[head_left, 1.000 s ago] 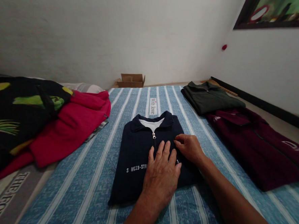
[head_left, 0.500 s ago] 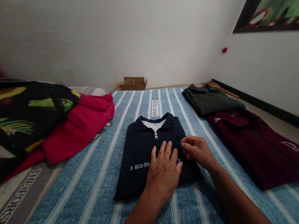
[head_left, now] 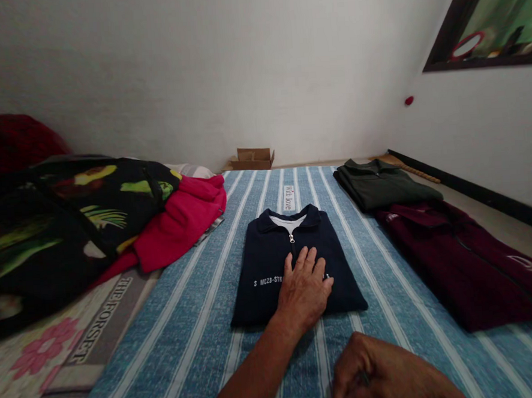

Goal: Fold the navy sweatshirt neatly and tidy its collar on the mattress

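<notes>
A navy half-zip sweatshirt (head_left: pixel 269 253), folded into a neat block with its collar away from me, lies on the striped blue bedcover (head_left: pixel 200 299). White lettering runs across its chest, and a white lining shows inside the collar. My left hand (head_left: pixel 303 284) rests flat on the front of it, fingers spread, covering part of the lettering. Nearer to me, at the bottom edge of the view, my right hand (head_left: pixel 380 372) is curled and apart from the sweatshirt. Its fingers are bent inward, and whatever they may hold is hidden.
On the right lie a folded dark green garment (head_left: pixel 386 185) and a folded maroon zip jacket (head_left: pixel 459 259). A black patterned garment (head_left: pixel 69 217) and a pink-red one (head_left: pixel 181 222) are heaped on the left. A cardboard box (head_left: pixel 253 159) stands by the far wall.
My right hand has left the sweatshirt's right side and come back toward me, fingers still curled. My left hand stays on the sweatshirt. The view has shifted left.
</notes>
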Motion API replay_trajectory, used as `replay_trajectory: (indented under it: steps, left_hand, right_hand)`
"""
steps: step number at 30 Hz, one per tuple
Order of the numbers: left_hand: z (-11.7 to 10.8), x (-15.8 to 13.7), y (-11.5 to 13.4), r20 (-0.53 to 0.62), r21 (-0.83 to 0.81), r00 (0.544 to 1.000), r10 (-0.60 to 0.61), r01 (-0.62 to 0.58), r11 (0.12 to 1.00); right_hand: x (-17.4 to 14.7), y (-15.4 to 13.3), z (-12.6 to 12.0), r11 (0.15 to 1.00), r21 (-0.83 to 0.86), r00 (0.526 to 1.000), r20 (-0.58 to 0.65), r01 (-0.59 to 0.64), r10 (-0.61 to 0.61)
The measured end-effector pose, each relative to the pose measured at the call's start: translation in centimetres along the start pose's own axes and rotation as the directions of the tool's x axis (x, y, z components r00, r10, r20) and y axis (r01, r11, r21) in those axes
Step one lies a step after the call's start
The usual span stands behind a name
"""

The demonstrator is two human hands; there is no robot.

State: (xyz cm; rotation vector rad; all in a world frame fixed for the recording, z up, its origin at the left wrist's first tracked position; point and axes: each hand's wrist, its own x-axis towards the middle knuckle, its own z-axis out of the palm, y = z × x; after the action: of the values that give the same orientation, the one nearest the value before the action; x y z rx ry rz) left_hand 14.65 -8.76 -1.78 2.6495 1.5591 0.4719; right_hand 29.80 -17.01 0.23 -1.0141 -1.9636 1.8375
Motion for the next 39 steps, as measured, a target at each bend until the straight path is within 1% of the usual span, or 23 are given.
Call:
replay_trajectory:
  steps: [2, 3, 4, 5, 6, 7, 8, 9, 11, 12, 13, 14, 17, 19, 21, 23, 25, 27, 29, 31, 36, 39]
  left_hand:
    - [-0.5, 0.0, 0.0, -0.009, -0.041, 1.0, -0.01, 0.01, 0.999]
    - [-0.8, 0.0, -0.1, -0.015, -0.061, 1.0, -0.019, 0.018, 0.998]
    - [-1.2, 0.1, -0.3, -0.021, -0.076, 0.999, -0.034, 0.032, 0.997]
    - [-1.6, 0.2, -0.6, -0.028, -0.082, 0.998, -0.054, 0.052, 0.995]
    - [-2.1, 0.3, -0.9, -0.037, -0.081, 0.996, -0.08, 0.077, 0.994]
    - [-2.5, 0.5, -1.4, -0.05, -0.071, 0.992, -0.113, 0.109, 0.991]
    - [-2.8, 0.7, -2.0, -0.064, -0.054, 0.987, -0.15, 0.147, 0.988]
    - [-3.0, 0.9, -2.6, -0.077, -0.034, 0.979, -0.189, 0.187, 0.982]
    - [-3.2, 1.3, -3.8, -0.083, 0.012, 0.959, -0.271, 0.272, 0.962]
    - [-3.2, 1.4, -4.4, -0.066, 0.034, 0.948, -0.31, 0.313, 0.949]
    - [-3.0, 1.4, -4.9, -0.035, 0.051, 0.937, -0.347, 0.348, 0.936]
    - [-2.8, 1.4, -5.3, 0.005, 0.063, 0.926, -0.377, 0.376, 0.925]
    - [-2.1, 1.1, -6.1, 0.111, 0.069, 0.901, -0.42, 0.415, 0.907]
    - [-1.8, 1.0, -6.4, 0.142, 0.06, 0.895, -0.423, 0.419, 0.906]
    - [-1.6, 1.1, -6.8, 0.156, 0.04, 0.892, -0.425, 0.424, 0.905]
    - [-1.5, 1.2, -7.2, 0.155, 0.003, 0.895, -0.419, 0.423, 0.906]
    - [-1.4, 1.3, -7.7, 0.12, -0.03, 0.907, -0.404, 0.41, 0.912]
    - [-1.3, 1.4, -8.1, 0.068, -0.028, 0.913, -0.402, 0.405, 0.914]
    - [-1.2, 1.3, -8.3, 0.045, -0.006, 0.905, -0.423, 0.424, 0.906]
    - [-1.1, 1.2, -8.4, 0.062, 0.001, 0.893, -0.447, 0.447, 0.894]
    - [-1.4, 1.4, -8.4, 0.166, -0.02, 0.863, -0.477, 0.487, 0.873]
    - [-1.6, 1.6, -8.3, 0.166, -0.036, 0.857, -0.488, 0.499, 0.866]
  right_hand:
    - [0.3, -0.7, 0.1, 0.997, 0.054, 0.997, -0.054, 0.062, -0.059]
    - [0.5, -1.1, -0.1, 0.993, 0.055, 0.988, -0.122, 0.104, -0.096]
    - [0.9, -1.3, -0.3, 0.988, 0.014, 0.962, -0.233, 0.152, -0.144]
    - [1.3, -1.5, -0.5, 0.98, -0.057, 0.916, -0.35, 0.19, -0.198]
    - [1.8, -1.5, -0.8, 0.967, -0.141, 0.853, -0.456, 0.21, -0.252]
    - [2.4, -1.4, -1.1, 0.951, -0.224, 0.788, -0.537, 0.213, -0.303]
    - [2.9, -1.2, -1.4, 0.93, -0.303, 0.724, -0.591, 0.208, -0.355]
    - [3.5, -0.9, -1.7, 0.902, -0.382, 0.668, -0.62, 0.202, -0.412]
    - [4.6, 0.1, -2.2, 0.827, -0.537, 0.582, -0.624, 0.168, -0.522]
    - [5.1, 0.7, -2.3, 0.788, -0.604, 0.555, -0.616, 0.123, -0.559]
    - [5.6, 1.3, -2.4, 0.752, -0.657, 0.547, -0.61, 0.056, -0.573]
    - [6.0, 2.0, -2.4, 0.718, -0.696, 0.556, -0.605, -0.022, -0.57]
    - [6.8, 3.6, -2.0, 0.625, -0.748, 0.633, -0.598, -0.222, -0.492]
    - [6.9, 4.3, -1.7, 0.581, -0.759, 0.672, -0.596, -0.292, -0.44]
    - [6.9, 4.5, -1.5, 0.557, -0.763, 0.691, -0.596, -0.328, -0.409]
    - [6.8, 4.6, -1.4, 0.546, -0.762, 0.699, -0.599, -0.348, -0.391]
    - [6.7, 4.5, -1.4, 0.542, -0.757, 0.699, -0.608, -0.366, -0.376]
    - [6.7, 4.5, -1.4, 0.539, -0.75, 0.695, -0.618, -0.384, -0.366]
    - [6.7, 4.5, -1.4, 0.536, -0.747, 0.69, -0.625, -0.393, -0.365]
    - [6.7, 4.5, -1.3, 0.535, -0.746, 0.683, -0.629, -0.397, -0.37]
    - [6.6, 4.7, -1.3, 0.522, -0.752, 0.682, -0.627, -0.403, -0.377]
    - [6.5, 4.7, -1.3, 0.516, -0.756, 0.685, -0.623, -0.403, -0.378]
